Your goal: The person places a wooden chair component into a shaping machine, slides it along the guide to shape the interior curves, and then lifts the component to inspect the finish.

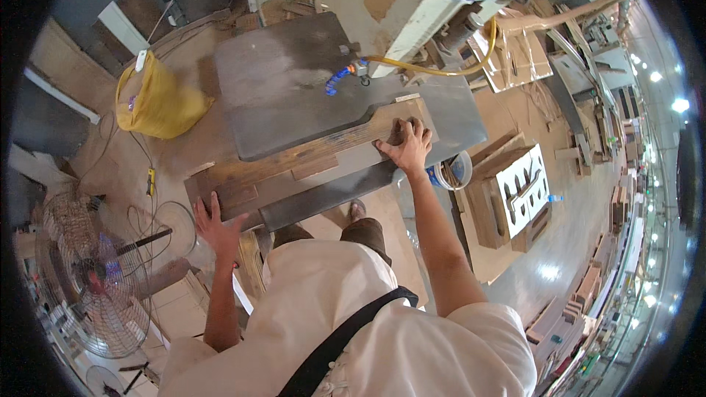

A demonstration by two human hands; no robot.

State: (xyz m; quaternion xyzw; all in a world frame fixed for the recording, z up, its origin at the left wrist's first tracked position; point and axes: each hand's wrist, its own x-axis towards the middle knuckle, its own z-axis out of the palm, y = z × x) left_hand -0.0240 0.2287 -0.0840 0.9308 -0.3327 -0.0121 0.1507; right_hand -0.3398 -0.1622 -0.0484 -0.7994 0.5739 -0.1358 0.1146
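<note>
A long brown wooden board (309,156) with a curved far edge lies across a grey metal machine table (279,73) in front of me. Strips of lighter and darker wood run along it. My left hand (215,231) rests at its near left end, fingers spread and stretched out. On the board's right end sits my right hand (409,150), with bent fingers and thumb gripping down; a dark patch shows between them, too shaded to make out. Beyond the board, a blue jointed nozzle (338,79) hangs over the table from the machine head.
A yellow sack (162,99) stands at the far left, and a wire-caged fan (92,279) at the near left. Right of the table are a white bucket (452,170) and stacked wood with a white cut-out panel (523,190). A yellow hose (441,71) crosses above the table.
</note>
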